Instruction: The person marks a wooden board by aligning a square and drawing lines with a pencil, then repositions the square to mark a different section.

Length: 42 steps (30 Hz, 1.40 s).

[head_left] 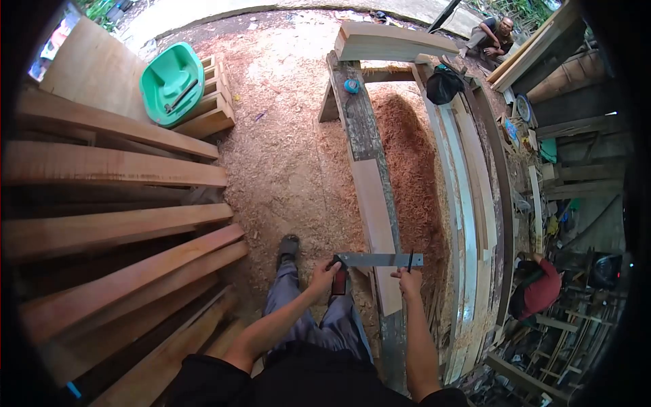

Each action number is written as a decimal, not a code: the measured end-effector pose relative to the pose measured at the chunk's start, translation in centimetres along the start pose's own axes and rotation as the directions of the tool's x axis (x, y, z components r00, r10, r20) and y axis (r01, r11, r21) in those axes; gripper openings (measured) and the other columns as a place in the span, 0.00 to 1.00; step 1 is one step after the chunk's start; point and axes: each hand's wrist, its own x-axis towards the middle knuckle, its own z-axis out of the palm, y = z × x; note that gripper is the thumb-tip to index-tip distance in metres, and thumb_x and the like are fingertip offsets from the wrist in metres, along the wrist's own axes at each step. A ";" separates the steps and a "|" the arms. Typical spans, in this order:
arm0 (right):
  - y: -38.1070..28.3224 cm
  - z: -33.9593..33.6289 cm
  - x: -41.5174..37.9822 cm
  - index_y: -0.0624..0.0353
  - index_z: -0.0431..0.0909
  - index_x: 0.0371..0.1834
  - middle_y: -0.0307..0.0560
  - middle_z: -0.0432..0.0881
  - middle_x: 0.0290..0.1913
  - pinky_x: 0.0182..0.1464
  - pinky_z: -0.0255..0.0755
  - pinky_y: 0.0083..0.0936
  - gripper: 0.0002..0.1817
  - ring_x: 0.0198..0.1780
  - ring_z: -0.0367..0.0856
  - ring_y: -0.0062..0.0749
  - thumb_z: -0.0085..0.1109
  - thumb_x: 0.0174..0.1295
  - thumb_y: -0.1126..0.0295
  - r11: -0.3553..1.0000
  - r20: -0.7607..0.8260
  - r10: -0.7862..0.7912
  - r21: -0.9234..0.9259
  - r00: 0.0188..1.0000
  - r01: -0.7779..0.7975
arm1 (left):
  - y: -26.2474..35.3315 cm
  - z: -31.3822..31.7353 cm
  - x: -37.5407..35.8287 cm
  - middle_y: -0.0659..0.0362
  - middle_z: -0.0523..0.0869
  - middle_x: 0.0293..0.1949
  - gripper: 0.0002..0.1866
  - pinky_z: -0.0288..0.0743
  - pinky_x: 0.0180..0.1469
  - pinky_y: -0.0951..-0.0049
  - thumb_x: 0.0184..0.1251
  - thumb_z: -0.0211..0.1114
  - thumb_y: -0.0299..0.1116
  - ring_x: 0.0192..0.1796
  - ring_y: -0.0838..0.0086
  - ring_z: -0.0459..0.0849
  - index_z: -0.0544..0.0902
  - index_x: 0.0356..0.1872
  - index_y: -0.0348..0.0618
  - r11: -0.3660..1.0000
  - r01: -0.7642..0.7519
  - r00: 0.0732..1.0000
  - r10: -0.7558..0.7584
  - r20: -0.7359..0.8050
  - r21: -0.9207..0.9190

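My left hand is closed around the dark stock of a try square. The square's metal blade lies across a planed board, which rests on the weathered beam of a workbench. Over at the blade's far end, my right hand grips a thin dark pencil, held upright beside the blade. Whether the pencil tip touches the board cannot be made out.
Stacked timber fills the left side. A green basin holding a hammer-like tool stands behind it. Long planks lie along the bench's right side. One person squats far back; another bends over at right.
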 end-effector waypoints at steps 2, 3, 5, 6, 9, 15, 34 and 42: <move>1.5 -1.1 1.8 0.68 0.80 0.39 0.54 0.87 0.36 0.29 0.70 0.28 0.12 0.25 0.77 0.31 0.53 0.69 0.68 0.984 -0.049 -0.153 -0.103 0.987 0.148 | -1.3 1.4 -0.9 0.63 0.85 0.40 0.14 0.76 0.44 0.77 0.74 0.61 0.36 0.41 0.80 0.82 0.80 0.52 0.37 1.000 -0.005 1.000 0.006 -0.020 0.026; 2.3 -1.6 2.7 0.68 0.80 0.41 0.54 0.87 0.36 0.36 0.74 0.33 0.13 0.30 0.82 0.39 0.53 0.70 0.67 0.937 -0.086 -0.308 -0.202 0.948 0.286 | -1.0 2.5 -1.5 0.62 0.85 0.40 0.14 0.76 0.44 0.77 0.74 0.61 0.36 0.42 0.80 0.82 0.81 0.52 0.37 1.000 0.020 0.999 -0.020 -0.046 -0.005; 3.2 -2.8 4.8 0.67 0.80 0.44 0.55 0.85 0.40 0.41 0.74 0.37 0.12 0.38 0.82 0.45 0.54 0.68 0.68 0.772 -0.060 -0.574 -0.373 0.817 0.515 | -1.1 4.1 -1.3 0.62 0.85 0.40 0.14 0.76 0.45 0.77 0.74 0.61 0.36 0.42 0.80 0.83 0.81 0.52 0.37 0.999 0.039 0.996 -0.041 -0.080 -0.030; 3.6 -3.4 5.1 0.66 0.80 0.48 0.57 0.83 0.44 0.46 0.74 0.41 0.13 0.45 0.82 0.51 0.56 0.67 0.68 0.533 0.000 -0.781 -0.520 0.624 0.667 | -2.0 4.5 -0.6 0.61 0.85 0.40 0.14 0.77 0.45 0.76 0.74 0.61 0.36 0.41 0.79 0.83 0.81 0.52 0.36 0.998 0.004 0.999 -0.007 -0.053 -0.062; 2.9 -5.1 4.2 0.64 0.79 0.51 0.58 0.76 0.52 0.53 0.73 0.40 0.15 0.55 0.77 0.54 0.59 0.63 0.70 0.559 0.118 -0.755 -0.398 0.645 0.727 | -3.5 6.8 -1.1 0.60 0.86 0.41 0.14 0.78 0.44 0.74 0.74 0.61 0.35 0.41 0.77 0.84 0.80 0.52 0.36 0.994 -0.086 0.996 0.084 -0.032 -0.074; 5.0 -5.4 1.6 0.66 0.78 0.51 0.61 0.78 0.48 0.53 0.71 0.41 0.14 0.51 0.78 0.58 0.55 0.65 0.73 0.492 0.197 -0.821 -0.233 0.536 0.839 | -6.0 10.5 -1.1 0.59 0.86 0.43 0.14 0.77 0.47 0.74 0.73 0.61 0.33 0.43 0.76 0.83 0.81 0.52 0.34 0.990 -0.094 0.992 0.085 -0.095 -0.101; 11.4 2.1 6.0 0.59 0.65 0.72 0.56 0.62 0.74 0.74 0.53 0.47 0.33 0.75 0.58 0.55 0.48 0.59 0.83 0.336 0.375 -0.770 -0.450 0.516 0.828 | -14.7 11.4 1.3 0.62 0.85 0.39 0.16 0.73 0.46 0.79 0.72 0.64 0.37 0.41 0.83 0.79 0.82 0.48 0.32 0.993 -0.119 0.951 0.114 -0.287 -0.001; 12.3 2.2 6.4 0.59 0.61 0.74 0.55 0.60 0.76 0.76 0.48 0.49 0.36 0.78 0.53 0.53 0.42 0.57 0.84 0.317 0.359 -0.786 -0.463 0.503 0.828 | -17.9 10.7 1.6 0.59 0.86 0.32 0.19 0.75 0.39 0.78 0.70 0.65 0.42 0.35 0.83 0.80 0.82 0.46 0.33 0.968 -0.242 0.946 0.223 -0.237 -0.057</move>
